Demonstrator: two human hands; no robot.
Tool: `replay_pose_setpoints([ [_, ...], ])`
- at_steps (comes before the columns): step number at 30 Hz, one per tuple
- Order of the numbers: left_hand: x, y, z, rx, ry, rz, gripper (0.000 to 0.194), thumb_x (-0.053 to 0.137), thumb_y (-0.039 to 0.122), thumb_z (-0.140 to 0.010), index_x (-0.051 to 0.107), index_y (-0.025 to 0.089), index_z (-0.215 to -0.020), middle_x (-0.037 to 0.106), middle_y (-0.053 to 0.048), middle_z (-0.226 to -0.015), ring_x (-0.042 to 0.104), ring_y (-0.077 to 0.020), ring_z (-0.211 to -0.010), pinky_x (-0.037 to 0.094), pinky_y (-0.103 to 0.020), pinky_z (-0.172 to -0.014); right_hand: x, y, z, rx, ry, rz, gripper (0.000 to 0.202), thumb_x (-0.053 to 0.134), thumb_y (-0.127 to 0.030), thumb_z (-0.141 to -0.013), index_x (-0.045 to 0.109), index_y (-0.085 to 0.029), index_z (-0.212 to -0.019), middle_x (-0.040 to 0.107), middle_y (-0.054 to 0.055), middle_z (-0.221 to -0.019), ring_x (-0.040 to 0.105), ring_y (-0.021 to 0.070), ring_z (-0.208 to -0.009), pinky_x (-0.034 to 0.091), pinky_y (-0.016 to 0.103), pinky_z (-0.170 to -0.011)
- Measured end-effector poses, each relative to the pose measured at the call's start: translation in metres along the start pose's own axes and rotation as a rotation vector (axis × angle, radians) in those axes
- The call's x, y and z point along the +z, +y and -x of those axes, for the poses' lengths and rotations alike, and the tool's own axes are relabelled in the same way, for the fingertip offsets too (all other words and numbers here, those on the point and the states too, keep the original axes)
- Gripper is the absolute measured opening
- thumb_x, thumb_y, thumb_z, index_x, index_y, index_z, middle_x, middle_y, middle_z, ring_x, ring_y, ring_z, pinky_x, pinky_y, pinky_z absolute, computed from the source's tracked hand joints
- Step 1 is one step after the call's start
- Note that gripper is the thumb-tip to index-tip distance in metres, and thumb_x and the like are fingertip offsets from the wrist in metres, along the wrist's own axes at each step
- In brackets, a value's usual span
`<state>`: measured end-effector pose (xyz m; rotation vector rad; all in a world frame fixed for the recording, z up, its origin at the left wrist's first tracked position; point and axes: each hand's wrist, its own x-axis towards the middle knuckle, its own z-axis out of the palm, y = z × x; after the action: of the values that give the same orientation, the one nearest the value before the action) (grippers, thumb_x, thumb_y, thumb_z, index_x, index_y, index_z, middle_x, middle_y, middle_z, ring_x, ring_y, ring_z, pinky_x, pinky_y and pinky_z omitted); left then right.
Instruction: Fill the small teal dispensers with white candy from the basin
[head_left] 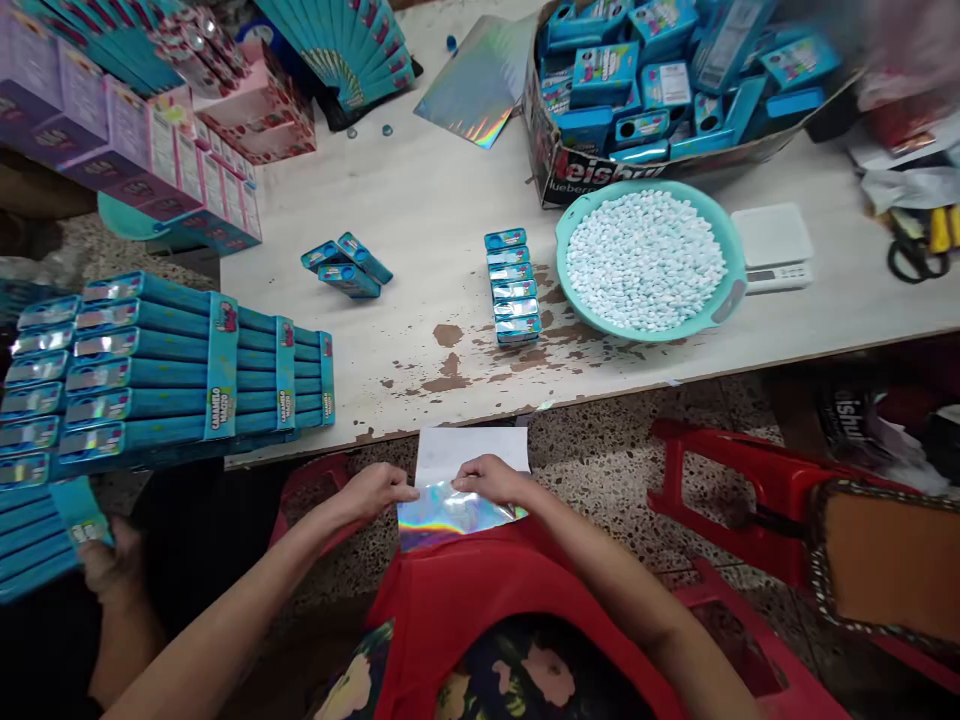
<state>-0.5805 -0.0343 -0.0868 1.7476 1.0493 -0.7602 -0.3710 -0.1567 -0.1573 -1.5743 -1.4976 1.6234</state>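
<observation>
Red apron fills six o'clock; just beyond, the holographic sheet is pinched in closed fingertips, left hand at its nine, right hand at two. Even tension should limit creasing.

Sheet before table (bowl atop)

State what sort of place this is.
Probably a small candy-packing workshop, judging by the round turquoise plastic bowl of small white pellets, the flat white scale and the open cardboard carton of blue rectangular boxes.
</observation>
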Motion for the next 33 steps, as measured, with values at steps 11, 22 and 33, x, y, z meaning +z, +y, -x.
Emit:
replay_pose_setpoints([
  [11,-0.023,0.012,-0.03,0.157,0.372,-0.023,0.039,0.041,0.052,-0.082,0.057,0.019,-0.067,0.056,0.0,-0.064,0.048,-0.0156,-0.065,0.031,-0.024,-0.06,-0.074,-0.009,-0.006,0.001,0.124,0.233,0.005,0.066,-0.026,-0.077,0.069,-0.026,-0.081,0.072,0.0,-0.075,0.064,0.0183,-0.075,0.036,0.023,-0.062],
  [22,-0.1,0.029,-0.06,0.244,0.408,0.038,0.038,0.043,0.053,-0.079,0.055,0.019,-0.068,0.053,0.001,-0.062,0.048,-0.0143,-0.064,0.034,-0.022,-0.062,-0.159,0.015,0.015,-0.007,0.449,-0.044,0.028,0.062,-0.024,-0.073,0.06,-0.02,-0.1,0.066,-0.001,-0.079,0.062,0.0142,-0.066,0.046,0.026,-0.064],
  [33,-0.136,0.038,-0.103,0.168,0.302,-0.043,0.042,0.042,0.057,-0.077,0.055,0.019,-0.066,0.053,0.001,-0.06,0.047,-0.015,-0.062,0.033,-0.023,-0.059,-0.158,0.047,-0.013,0.058,0.719,-0.414,0.034,0.064,-0.052,-0.069,0.063,-0.019,-0.073,0.067,0.004,-0.07,0.061,0.0186,-0.065,0.049,0.03,-0.062],
])
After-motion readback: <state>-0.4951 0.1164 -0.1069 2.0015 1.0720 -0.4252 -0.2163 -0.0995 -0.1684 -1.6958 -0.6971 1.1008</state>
